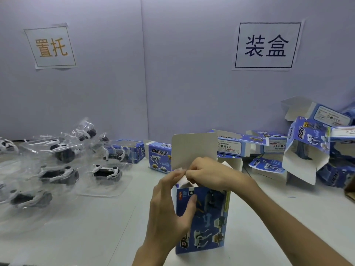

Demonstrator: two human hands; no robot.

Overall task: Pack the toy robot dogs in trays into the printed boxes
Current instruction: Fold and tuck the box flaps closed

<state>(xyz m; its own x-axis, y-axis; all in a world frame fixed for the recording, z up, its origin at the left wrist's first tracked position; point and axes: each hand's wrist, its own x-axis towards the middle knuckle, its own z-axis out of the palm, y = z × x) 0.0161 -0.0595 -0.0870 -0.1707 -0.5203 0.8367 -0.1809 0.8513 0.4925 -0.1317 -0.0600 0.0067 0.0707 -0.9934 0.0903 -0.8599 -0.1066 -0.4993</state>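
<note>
Box (207, 217) stands upright, left hand (169, 206) clamped round its near side to steady it while right hand (209, 172) pinches a small top flap (183, 178), seemingly to tuck it in; toy dogs (105, 172) in trays lie beyond the left hand.

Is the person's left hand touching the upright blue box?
Touching: the head view shows the left hand gripping the blue box, thumb on its printed front.

Left wall sign (51, 47) reads "置托"; right wall sign (267, 45) reads "装盒"; printed boxes (159, 157) read "DOG".
</note>
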